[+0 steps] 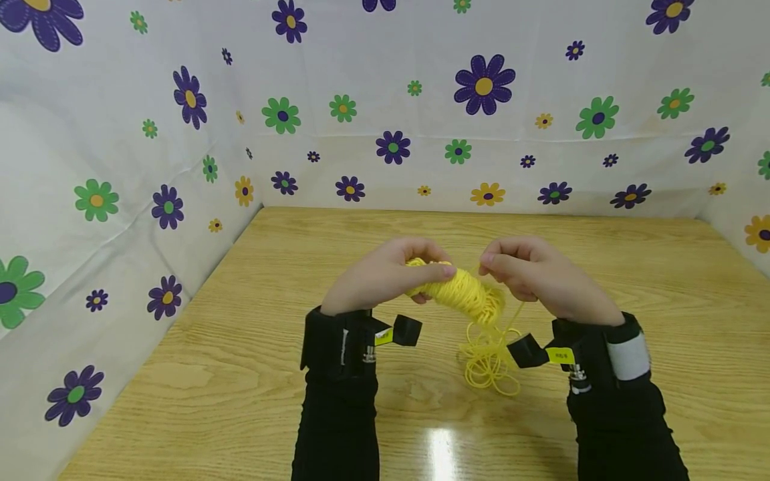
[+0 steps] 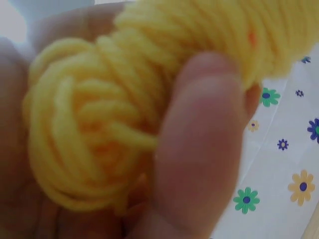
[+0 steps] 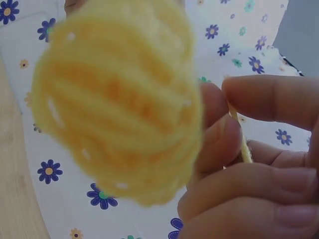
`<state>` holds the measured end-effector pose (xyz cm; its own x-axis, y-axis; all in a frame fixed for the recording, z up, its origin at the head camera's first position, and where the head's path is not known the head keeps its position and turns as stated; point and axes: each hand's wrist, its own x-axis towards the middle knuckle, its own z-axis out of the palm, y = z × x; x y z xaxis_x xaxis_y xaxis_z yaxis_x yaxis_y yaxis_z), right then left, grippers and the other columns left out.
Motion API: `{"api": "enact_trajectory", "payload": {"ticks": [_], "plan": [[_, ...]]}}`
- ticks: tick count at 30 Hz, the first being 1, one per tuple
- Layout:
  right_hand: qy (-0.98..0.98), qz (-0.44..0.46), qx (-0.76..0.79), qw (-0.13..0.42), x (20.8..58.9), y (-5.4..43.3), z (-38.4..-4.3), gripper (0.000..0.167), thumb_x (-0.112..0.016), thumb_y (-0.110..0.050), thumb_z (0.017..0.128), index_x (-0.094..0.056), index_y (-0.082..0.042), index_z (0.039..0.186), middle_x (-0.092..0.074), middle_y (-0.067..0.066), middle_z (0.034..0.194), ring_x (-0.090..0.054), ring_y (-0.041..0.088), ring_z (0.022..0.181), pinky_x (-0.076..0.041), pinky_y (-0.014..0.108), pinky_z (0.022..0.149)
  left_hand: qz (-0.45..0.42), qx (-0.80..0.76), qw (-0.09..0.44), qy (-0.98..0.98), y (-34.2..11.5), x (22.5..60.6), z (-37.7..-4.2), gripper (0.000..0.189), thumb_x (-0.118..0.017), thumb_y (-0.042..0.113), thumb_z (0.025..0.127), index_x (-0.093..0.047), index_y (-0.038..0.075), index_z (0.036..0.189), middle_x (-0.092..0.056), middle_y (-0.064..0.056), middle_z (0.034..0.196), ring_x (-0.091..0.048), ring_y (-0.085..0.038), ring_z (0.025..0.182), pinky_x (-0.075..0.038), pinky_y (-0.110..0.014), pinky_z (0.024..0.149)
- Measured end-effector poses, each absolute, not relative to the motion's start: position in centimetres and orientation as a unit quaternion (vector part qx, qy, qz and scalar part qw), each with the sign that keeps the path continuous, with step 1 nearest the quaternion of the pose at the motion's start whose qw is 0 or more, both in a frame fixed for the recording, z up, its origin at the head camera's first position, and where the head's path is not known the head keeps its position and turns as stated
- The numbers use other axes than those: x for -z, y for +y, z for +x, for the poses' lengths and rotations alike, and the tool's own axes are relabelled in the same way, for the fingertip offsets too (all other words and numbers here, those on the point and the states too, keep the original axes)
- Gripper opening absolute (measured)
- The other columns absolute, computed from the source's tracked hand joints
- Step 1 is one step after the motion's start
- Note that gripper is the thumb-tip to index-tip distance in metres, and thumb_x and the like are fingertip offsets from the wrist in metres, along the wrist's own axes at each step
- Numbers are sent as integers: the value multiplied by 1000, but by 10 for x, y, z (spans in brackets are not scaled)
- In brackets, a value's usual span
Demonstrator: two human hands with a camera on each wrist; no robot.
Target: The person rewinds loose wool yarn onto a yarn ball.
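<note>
A wound bundle of yellow yarn [image 1: 466, 294] is held off the table, tilted down to the right. My left hand [image 1: 388, 270] grips its left end, and the thumb [image 2: 202, 144] presses along the windings in the left wrist view. Just right of the bundle, my right hand [image 1: 535, 274] pinches a single yarn strand [image 3: 245, 149] between its fingertips, the other fingers curled in. In the right wrist view the bundle's blurred end [image 3: 117, 104] fills much of the left side. Below the hands, loose loops of yarn [image 1: 490, 361] lie on the tabletop.
The wooden table [image 1: 240, 387] spreads out beneath both hands. A white flower-print cloth [image 1: 361, 73] stands along its back and sides. Each wrist wears a black strap with a small camera [image 1: 408, 330]. Light glares off the table's near part.
</note>
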<state>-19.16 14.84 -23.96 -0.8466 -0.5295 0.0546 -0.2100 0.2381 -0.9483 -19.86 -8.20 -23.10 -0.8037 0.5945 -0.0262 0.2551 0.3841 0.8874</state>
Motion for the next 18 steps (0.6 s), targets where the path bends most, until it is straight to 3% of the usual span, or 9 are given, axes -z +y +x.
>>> {"api": "enact_trajectory", "payload": {"ticks": [8, 18], "plan": [[766, -234, 583, 135, 237, 147, -188, 23, -46, -20, 98, -58, -1, 93, -42, -2, 69, -25, 13, 45, -23, 28, 42, 204, -503, 136, 829, -80, 235, -199, 27, -58, 28, 91, -60, 7, 108, -51, -8, 113, -57, -22, 83, -55, -29, 70], [767, -244, 580, 121, 235, 146, -184, 26, -47, -21, 97, -58, 2, 98, -47, 3, 75, -29, 14, 46, -26, 28, 41, 156, -545, 73, 820, -79, 235, -200, 31, -58, 29, 91, -58, 4, 111, -56, -10, 106, -58, -22, 81, -55, -28, 70]]}}
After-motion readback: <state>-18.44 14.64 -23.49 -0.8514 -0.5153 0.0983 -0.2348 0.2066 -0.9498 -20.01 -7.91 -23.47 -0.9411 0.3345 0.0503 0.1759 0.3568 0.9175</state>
